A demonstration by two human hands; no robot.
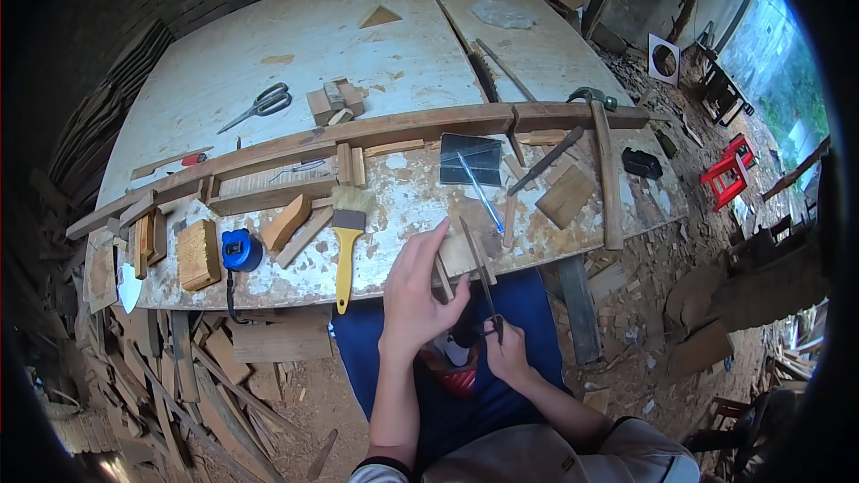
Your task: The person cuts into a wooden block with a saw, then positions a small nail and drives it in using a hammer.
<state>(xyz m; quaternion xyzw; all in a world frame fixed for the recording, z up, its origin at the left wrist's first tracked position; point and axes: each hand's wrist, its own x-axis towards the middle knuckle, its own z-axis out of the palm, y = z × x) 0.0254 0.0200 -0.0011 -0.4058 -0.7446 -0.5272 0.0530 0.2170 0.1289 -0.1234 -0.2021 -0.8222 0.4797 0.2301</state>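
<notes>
My left hand [417, 291] is at the table's front edge, fingers stretched upward and thumb spread away from them. A pale wood block [462, 253] shows in the gap, with the thumb tip right at it. My right hand [507, 354] is closed around the dark handle of a narrow-bladed hand saw [484, 279]. Its blade points up and away, overlapping the right side of the block. Left of my left hand lies a wide paintbrush [347, 246] with a yellow handle. Beyond the block, a silver pen-like tool [481, 192] rests across a dark flat plate [471, 159].
A long wooden beam [376, 131] crosses the worn table [394, 255]. Scissors [259, 107], a blue tape measure [240, 250], a rasp-like bar [546, 161], a hammer [606, 170] and wood offcuts lie about. Scrap wood [179, 376] covers the floor at left; a red stand [729, 174] is at right.
</notes>
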